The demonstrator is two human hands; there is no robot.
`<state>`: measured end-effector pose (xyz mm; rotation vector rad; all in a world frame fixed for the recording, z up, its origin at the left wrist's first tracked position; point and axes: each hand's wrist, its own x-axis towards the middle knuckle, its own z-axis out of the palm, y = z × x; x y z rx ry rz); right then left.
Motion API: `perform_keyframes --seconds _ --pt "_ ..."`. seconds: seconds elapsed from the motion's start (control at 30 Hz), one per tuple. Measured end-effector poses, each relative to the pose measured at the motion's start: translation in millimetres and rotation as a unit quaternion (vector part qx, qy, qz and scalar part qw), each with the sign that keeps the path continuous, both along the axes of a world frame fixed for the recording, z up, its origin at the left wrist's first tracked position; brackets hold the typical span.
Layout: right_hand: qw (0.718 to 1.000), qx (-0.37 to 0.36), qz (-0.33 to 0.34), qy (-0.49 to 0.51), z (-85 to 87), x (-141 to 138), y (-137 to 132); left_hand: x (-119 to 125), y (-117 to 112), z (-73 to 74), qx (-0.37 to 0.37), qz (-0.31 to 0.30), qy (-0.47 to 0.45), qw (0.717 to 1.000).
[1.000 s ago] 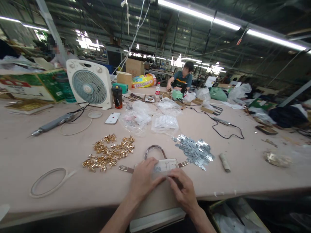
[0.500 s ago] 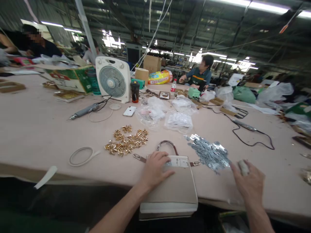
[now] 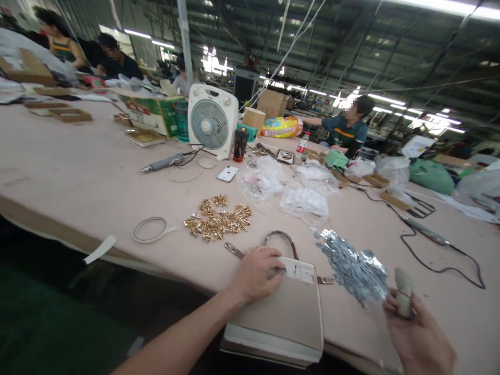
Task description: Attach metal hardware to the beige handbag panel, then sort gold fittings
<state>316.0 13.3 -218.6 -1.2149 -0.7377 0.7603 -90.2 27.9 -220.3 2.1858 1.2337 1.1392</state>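
Observation:
A beige handbag [image 3: 285,312] with a curved handle lies flat at the near edge of the long table [image 3: 78,177]. My left hand [image 3: 255,273] rests on its top left corner, fingers curled over the flap by the metal plate. My right hand [image 3: 416,338] is lifted at the lower right and holds a small beige roll [image 3: 403,298] upright between fingers and thumb. A heap of silver metal pieces [image 3: 351,263] lies just right of the bag. A pile of gold fittings [image 3: 219,221] lies to its upper left.
A white fan [image 3: 212,127], a dark bottle [image 3: 240,144], a phone [image 3: 227,173], a corded tool [image 3: 164,163] and clear plastic bags [image 3: 302,200] lie further back. A white tape ring [image 3: 150,229] lies left. A black cable [image 3: 441,250] runs right. Other people sit at the far side.
My right hand went from the bag to the roll on the table and has lifted it. The view has swung left. My left hand stays on the bag.

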Motion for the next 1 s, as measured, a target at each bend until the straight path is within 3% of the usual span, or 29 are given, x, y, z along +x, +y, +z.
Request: perform_keyframes --seconds 0.1,0.2,0.33,0.5,1.0 --pt "0.982 0.047 0.109 0.146 23.1 -79 14 -2 -1 0.4 0.003 -0.005 -0.003 1.0" --pt "0.963 0.074 0.166 0.201 42.5 -151 25 -4 -2 2.0 0.003 -0.01 -0.007 1.0" --pt "0.948 0.084 0.216 0.217 54.2 -207 34 -6 -1 4.6 0.002 -0.014 -0.015 1.0" --pt "0.95 0.077 0.237 0.186 53.9 -227 40 -4 1 3.0 0.0 -0.011 0.003 1.0" --pt "0.971 0.078 0.184 0.132 40.7 -252 58 0 5 -5.9 0.02 -0.009 -0.01 1.0"
